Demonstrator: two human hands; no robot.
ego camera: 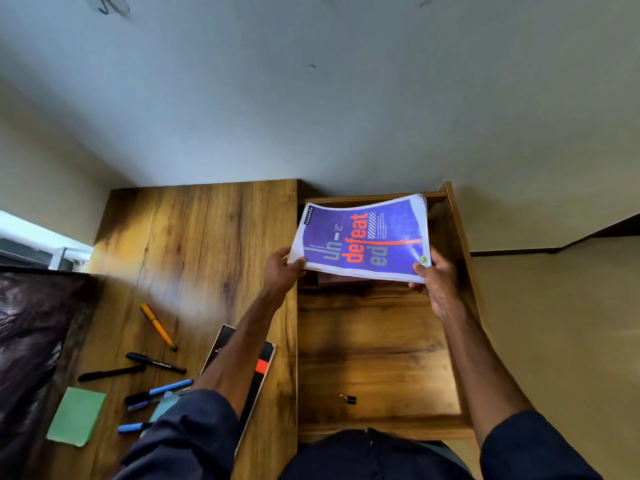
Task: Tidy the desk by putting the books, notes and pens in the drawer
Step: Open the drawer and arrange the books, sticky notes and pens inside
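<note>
A purple book (363, 237) with orange lettering hovers over the far end of the open wooden drawer (377, 348). My left hand (282, 271) pinches its near left corner and my right hand (436, 282) grips its near right corner. Under the book a dark reddish book edge (332, 279) shows in the drawer. On the desk (194, 244) to the left lie a black book with a red patch (263, 367), an orange pen (157, 325), two black pens (156, 363), several blue markers (157, 393) and a green note pad (76, 415).
A small dark object (349, 399) lies on the drawer floor near me. A dark glossy sheet (31, 341) covers the desk's left side. A light blue note (162, 408) lies partly under my left sleeve. The wall runs behind the desk and drawer.
</note>
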